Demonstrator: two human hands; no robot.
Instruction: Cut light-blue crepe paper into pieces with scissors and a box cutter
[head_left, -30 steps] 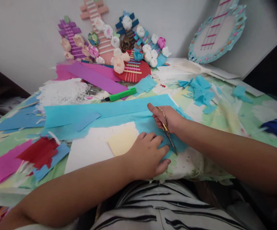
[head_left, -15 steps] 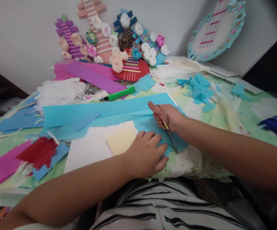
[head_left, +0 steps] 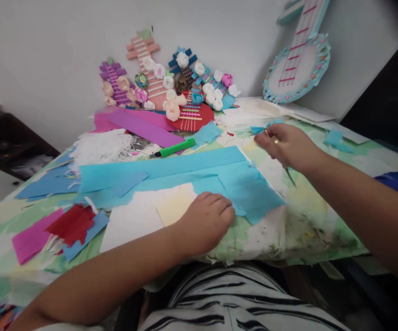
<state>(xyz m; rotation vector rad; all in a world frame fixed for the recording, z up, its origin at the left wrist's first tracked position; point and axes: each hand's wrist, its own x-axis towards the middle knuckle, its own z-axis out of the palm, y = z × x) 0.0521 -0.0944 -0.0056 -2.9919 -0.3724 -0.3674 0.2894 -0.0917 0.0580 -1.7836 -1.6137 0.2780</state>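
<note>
My right hand (head_left: 290,146) is closed around small gold-handled scissors (head_left: 290,176), whose dark blades point down toward me. Its fingertips are at the crumpled turquoise paper scraps (head_left: 259,129); I cannot tell whether they grip them. My left hand (head_left: 209,220) rests low on the table with fingers curled together and their tips hidden. It lies at the near edge of a large turquoise crepe paper sheet (head_left: 171,166), beside a pale yellow paper square (head_left: 176,200) and white paper (head_left: 126,225).
A green marker (head_left: 176,147) lies beyond the sheet. White shredded strands (head_left: 104,149) and magenta, red and blue paper pieces (head_left: 71,224) are on the left. Decorated paper guitars (head_left: 192,115) stand along the wall, a larger one (head_left: 297,69) at right. Dark blue material (head_left: 395,184) lies far right.
My right hand has moved away and to the right with the scissors, from the turquoise sheet to the scraps. My left hand's fingers have drawn in. The view has shifted slightly.
</note>
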